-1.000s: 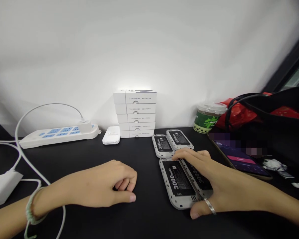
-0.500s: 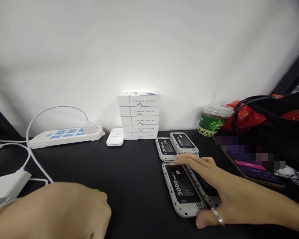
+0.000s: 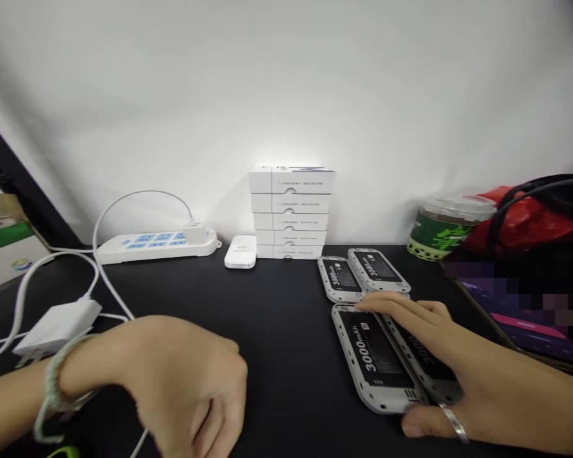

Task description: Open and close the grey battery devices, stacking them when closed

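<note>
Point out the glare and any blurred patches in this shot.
Head view: glare whitens the wall just above the stacked white boxes; a pixelated mosaic hides part of the phone at right; the left hand looks slightly soft.

Counted on a black tabletop point(image 3: 291, 305): four grey-and-black rectangular battery packs point(image 3: 372, 356), five white cardboard boxes point(image 3: 291, 213) stacked in one pile, one long white power strip point(image 3: 143, 249), one white plug charger point(image 3: 195, 233), one small white rounded plastic box point(image 3: 240, 252), one white adapter brick point(image 3: 57, 327), one green-printed plastic cup point(image 3: 451, 226), one red plastic bag point(image 3: 525, 222).
</note>
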`<state>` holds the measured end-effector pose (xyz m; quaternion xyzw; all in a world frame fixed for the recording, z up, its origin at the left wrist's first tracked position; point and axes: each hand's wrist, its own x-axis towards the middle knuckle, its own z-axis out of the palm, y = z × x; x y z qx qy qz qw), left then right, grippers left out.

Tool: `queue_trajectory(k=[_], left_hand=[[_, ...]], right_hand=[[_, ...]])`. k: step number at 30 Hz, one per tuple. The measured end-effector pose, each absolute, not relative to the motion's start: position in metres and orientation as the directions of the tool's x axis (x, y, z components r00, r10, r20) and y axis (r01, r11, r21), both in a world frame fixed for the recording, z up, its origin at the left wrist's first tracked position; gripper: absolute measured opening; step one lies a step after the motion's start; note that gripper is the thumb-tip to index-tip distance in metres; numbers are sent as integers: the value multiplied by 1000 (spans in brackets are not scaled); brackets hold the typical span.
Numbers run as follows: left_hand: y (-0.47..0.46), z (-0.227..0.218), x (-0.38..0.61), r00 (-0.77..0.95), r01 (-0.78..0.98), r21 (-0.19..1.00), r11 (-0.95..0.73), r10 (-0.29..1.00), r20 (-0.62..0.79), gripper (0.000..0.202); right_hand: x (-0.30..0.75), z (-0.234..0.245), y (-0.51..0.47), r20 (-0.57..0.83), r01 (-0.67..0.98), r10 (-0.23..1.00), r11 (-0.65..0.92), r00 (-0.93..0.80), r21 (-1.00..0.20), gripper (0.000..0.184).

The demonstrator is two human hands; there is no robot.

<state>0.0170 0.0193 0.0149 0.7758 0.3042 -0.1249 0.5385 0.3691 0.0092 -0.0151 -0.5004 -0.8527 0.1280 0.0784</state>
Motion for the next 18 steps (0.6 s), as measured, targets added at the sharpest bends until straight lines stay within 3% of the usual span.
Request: queue_trajectory(k=[2,7,11,14,18], left_hand=[[25,25,30,707,688,720,-89,306,-638,22],[29,37,50,702,638,731,-244,573,-422,2],[26,34,49,643,686,668,-288,669,-373,12],[25,27,47,646,674,654,-344,705,-295,27],[24,18,48,665,629,660,-410,724,-184,72]], right_hand=[[374,-22,9,17,832,869,479,-495,-278,108],[371,-22,3,77,807,844,531,-531,-259,109],[350,-12,-4,114,740,795,598,-595,-307,101],[329,-5,-7,43,725,793,576,-607,-377,80],[309,0,-5,-38,718,789,537,-614,-443,64]])
